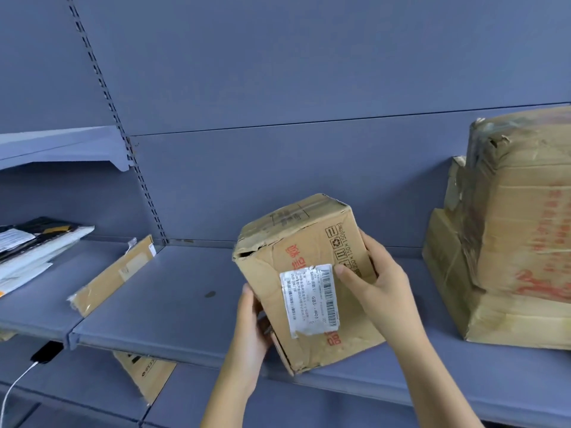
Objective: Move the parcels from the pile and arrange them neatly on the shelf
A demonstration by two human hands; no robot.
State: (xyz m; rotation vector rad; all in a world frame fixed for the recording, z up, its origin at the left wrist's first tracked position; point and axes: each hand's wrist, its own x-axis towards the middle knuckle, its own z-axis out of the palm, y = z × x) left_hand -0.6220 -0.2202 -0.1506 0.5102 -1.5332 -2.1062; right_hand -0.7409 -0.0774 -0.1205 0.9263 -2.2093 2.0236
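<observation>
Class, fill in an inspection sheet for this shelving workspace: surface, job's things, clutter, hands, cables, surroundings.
Surface: grey-blue shelf, one dark spot.
Job's things: dented cardboard box with white label, tilted; stacked boxes right; flat parcel and mail bags left.
Clutter: nothing seen.
Hands: left hand and right hand grip the cardboard box.
Cables: white cable to black device, lower shelf.
Surroundings: back panel, slotted upright.

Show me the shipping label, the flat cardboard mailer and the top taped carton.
shipping label (309, 299), head view, centre of the white sticker.
flat cardboard mailer (116, 275), head view, middle of its brown upper face.
top taped carton (525, 196), head view, its front face.
</observation>
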